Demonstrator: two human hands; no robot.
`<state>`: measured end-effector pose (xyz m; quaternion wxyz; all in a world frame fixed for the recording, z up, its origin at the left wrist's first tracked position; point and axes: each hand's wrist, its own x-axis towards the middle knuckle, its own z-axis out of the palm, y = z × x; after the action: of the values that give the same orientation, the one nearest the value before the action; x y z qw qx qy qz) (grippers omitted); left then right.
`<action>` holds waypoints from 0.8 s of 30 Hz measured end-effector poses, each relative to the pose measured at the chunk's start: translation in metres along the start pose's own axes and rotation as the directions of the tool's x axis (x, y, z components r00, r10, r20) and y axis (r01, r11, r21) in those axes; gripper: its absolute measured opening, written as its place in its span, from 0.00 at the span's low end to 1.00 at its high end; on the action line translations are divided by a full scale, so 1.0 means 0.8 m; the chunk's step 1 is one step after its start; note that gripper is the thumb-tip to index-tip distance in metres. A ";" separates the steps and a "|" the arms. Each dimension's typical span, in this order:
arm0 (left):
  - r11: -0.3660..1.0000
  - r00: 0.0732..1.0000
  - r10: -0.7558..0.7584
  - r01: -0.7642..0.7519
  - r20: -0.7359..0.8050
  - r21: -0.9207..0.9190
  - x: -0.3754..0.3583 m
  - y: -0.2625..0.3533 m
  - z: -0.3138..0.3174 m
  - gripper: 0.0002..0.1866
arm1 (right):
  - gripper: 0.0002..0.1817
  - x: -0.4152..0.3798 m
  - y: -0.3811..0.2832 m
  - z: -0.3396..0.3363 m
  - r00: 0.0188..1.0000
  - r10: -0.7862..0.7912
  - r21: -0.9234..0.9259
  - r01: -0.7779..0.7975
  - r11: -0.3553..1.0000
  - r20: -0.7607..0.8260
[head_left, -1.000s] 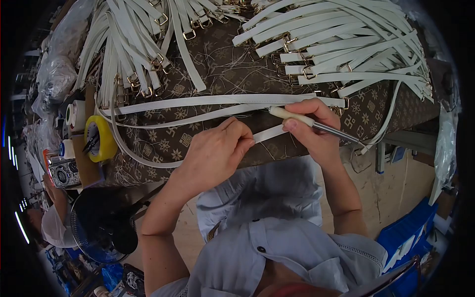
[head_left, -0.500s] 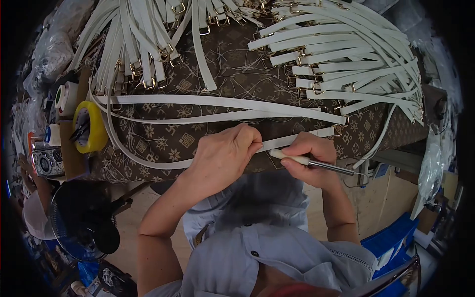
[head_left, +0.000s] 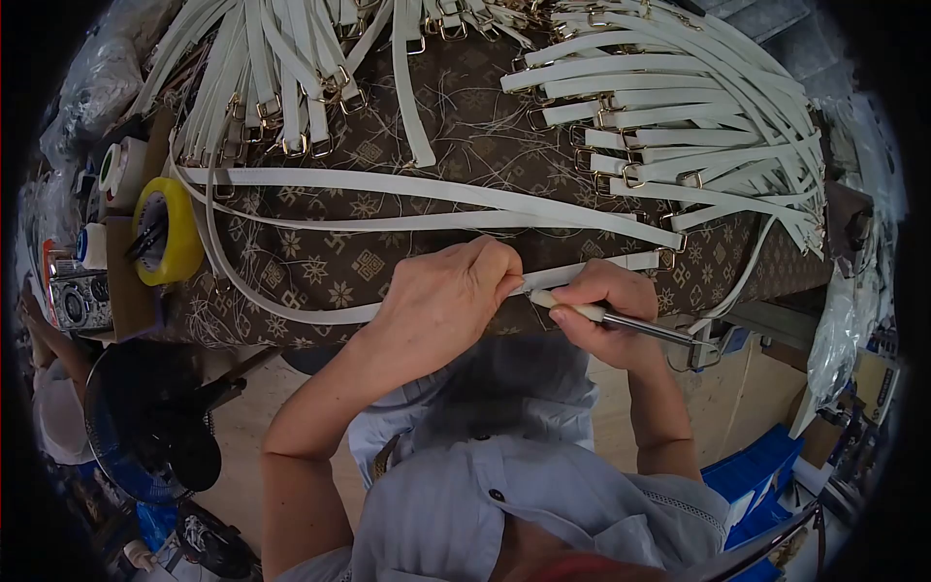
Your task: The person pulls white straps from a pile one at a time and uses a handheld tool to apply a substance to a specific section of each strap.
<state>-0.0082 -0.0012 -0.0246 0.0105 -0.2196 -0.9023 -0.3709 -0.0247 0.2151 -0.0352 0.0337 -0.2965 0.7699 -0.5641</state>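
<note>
A white strap [head_left: 330, 315] with a gold buckle [head_left: 666, 259] at its right end lies along the near edge of the patterned cloth. My left hand [head_left: 436, 301] rests over its middle, thumb and finger pinched together; what sits between the fingertips is too small to make out. My right hand [head_left: 613, 301] grips a pen-like tool [head_left: 645, 327]. Its pale end points at the strap close to my left fingertips, while the metal shaft and a thin bent wire stick out to the right. Two more white strap lengths [head_left: 388, 182] lie just beyond my hands.
Piles of white buckled straps cover the far left [head_left: 252, 68] and far right [head_left: 679, 107]. Loose threads are strewn over the brown cloth [head_left: 373, 267]. A yellow tape roll [head_left: 184, 233] stands at the left edge, above a black fan [head_left: 155, 427]. Part of another person's arm [head_left: 53, 335] shows at far left.
The view has shifted slightly. Both hands keep nearly the same pose, with the tool's pale end still by the left fingertips.
</note>
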 end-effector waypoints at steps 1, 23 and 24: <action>1.000 1.000 0.000 0.000 -0.001 0.002 0.000 0.000 0.000 0.09 | 0.10 0.000 0.001 0.000 1.000 -0.011 -0.007 0.011 1.000 0.012; 1.000 0.999 0.021 -0.021 -0.025 -0.005 -0.001 -0.003 0.002 0.10 | 0.10 0.001 -0.001 0.002 1.000 0.016 -0.070 -0.017 0.997 -0.007; 1.000 0.999 0.020 -0.020 -0.026 -0.005 -0.001 -0.003 0.002 0.10 | 0.10 0.001 -0.001 0.003 1.000 0.013 -0.070 -0.014 0.997 -0.006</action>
<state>-0.0083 -0.0020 -0.0279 0.0252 -0.2240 -0.8989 -0.3758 -0.0244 0.2128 -0.0350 0.0250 -0.2906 0.7914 -0.5372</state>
